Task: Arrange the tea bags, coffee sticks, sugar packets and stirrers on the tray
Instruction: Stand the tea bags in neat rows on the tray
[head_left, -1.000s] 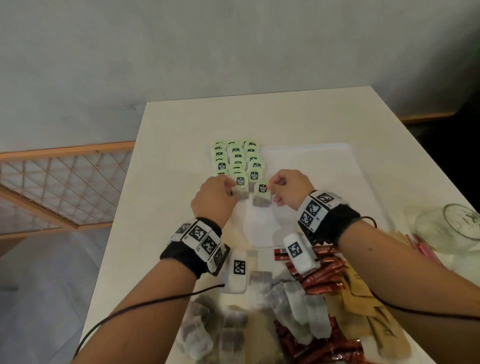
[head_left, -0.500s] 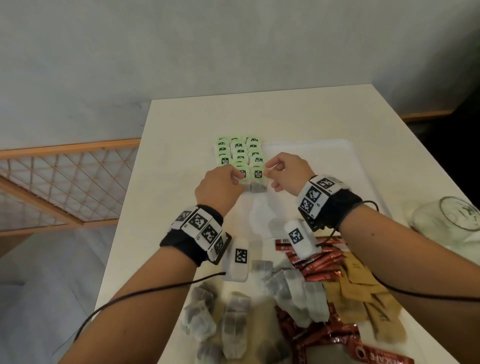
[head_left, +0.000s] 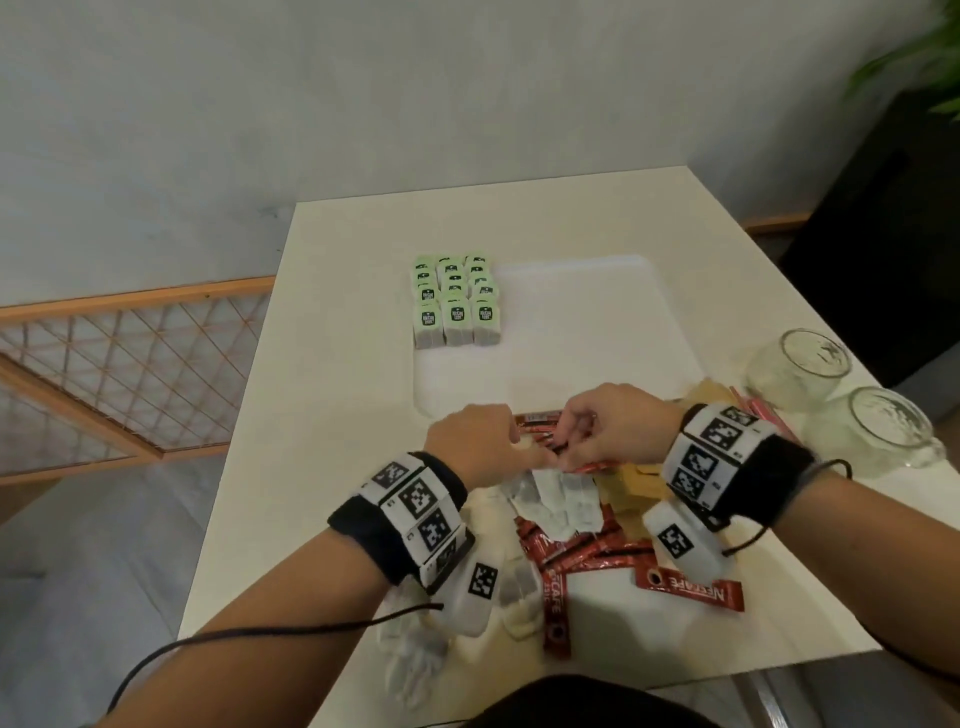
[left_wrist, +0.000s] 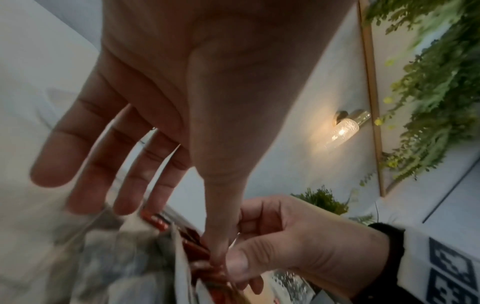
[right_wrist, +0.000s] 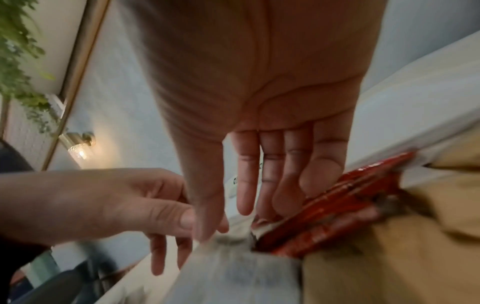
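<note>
Green-tagged tea bags (head_left: 457, 301) stand in three neat rows at the far left of the white tray (head_left: 582, 322). Both hands are over the mixed pile at the tray's near edge. My right hand (head_left: 576, 436) (right_wrist: 259, 174) lies on a bundle of red coffee sticks (head_left: 537, 420) (right_wrist: 337, 205) and pinches it between curled fingers and thumb. My left hand (head_left: 514, 447) (left_wrist: 155, 154) has relaxed, nearly straight fingers, and its thumb tip touches the sticks (left_wrist: 197, 248). Loose tea bags (head_left: 561, 499) and brown sugar packets (head_left: 634, 483) lie just below the hands.
More red coffee sticks (head_left: 587, 556) are scattered toward the table's near edge. Pink stirrers (head_left: 769, 415) lie to the right beside two glass jars (head_left: 800, 364) (head_left: 883, 431). A wooden lattice (head_left: 104, 374) runs left of the table (head_left: 353, 415).
Both hands let go of the tea bag at the rows and drew back toward me to the pile. The right hand now holds coffee sticks.
</note>
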